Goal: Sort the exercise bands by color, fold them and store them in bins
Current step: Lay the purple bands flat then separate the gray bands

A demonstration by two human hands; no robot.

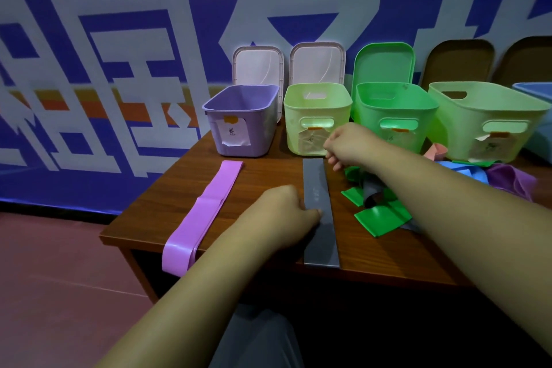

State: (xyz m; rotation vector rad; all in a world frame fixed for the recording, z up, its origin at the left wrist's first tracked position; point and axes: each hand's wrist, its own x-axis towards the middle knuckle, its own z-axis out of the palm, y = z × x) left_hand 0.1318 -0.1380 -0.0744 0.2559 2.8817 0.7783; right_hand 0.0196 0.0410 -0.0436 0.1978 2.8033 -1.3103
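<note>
Two hands work on one grey band (321,236), which lies flat and lengthwise on the wooden table (254,176), its near end at the table's front edge. Left hand (286,209), fingers curled, pinches the band's left edge at mid-length. Right hand (343,143) is curled at the far end; whether it grips cannot be told. Pink band (197,218) lies apart to the left; green bands (379,216) are heaped to the right. Purple bin (242,119) and pale green bin (316,116) stand behind
</note>
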